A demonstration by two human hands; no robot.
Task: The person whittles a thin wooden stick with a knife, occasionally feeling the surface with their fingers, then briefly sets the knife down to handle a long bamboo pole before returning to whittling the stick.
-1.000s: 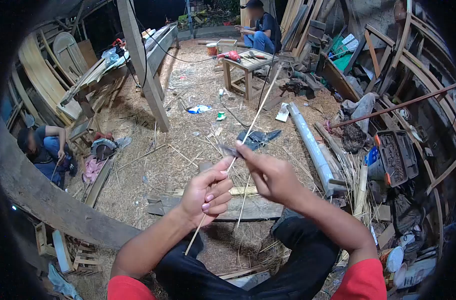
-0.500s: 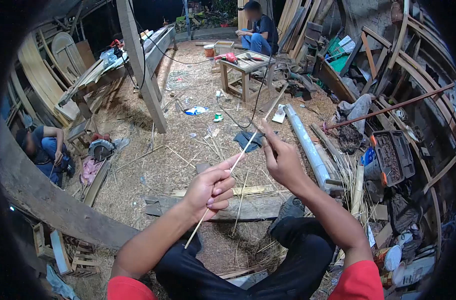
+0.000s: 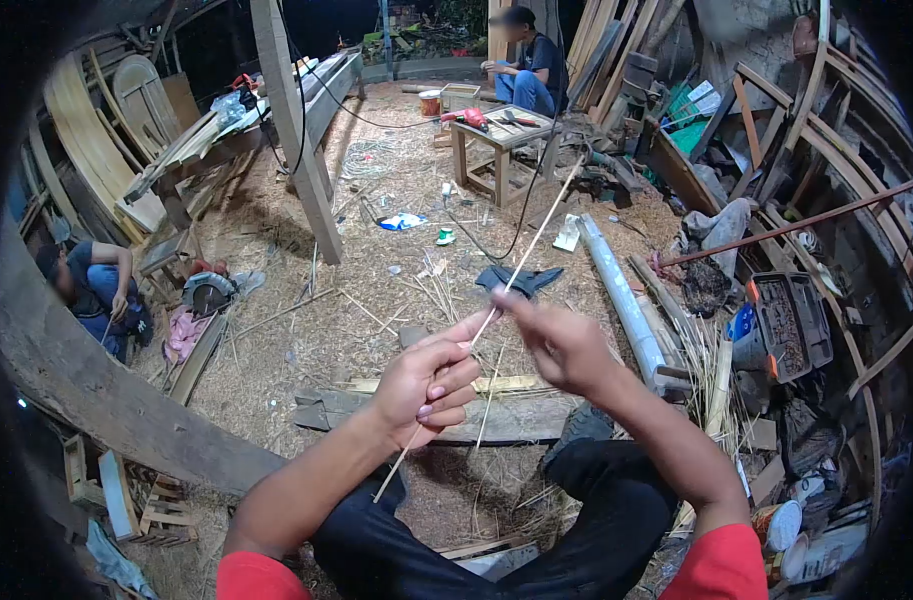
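A long, thin, pale wooden stick point(image 3: 542, 229) slants from above my lap up toward the small table. My left hand point(image 3: 429, 385) is closed in a fist around its lower part, and a short end sticks out below. My right hand point(image 3: 565, 342) is closed at the stick's middle, its thumb and fingertips pressed together on it just above the left forefinger. Those fingertips are slightly blurred; whether anything else is between them I cannot make out.
A wooden beam point(image 3: 522, 420) lies before my knees, with split strips point(image 3: 712, 385) to the right. Beyond are a grey post point(image 3: 617, 285), a dark cloth point(image 3: 520, 279) and a small table point(image 3: 499, 140) with tools. One person sits at the back, another at left beside a circular saw point(image 3: 210, 292).
My right hand has moved down and left along the stick, closer to my left hand. The left hand keeps its hold. The view has shifted slightly.
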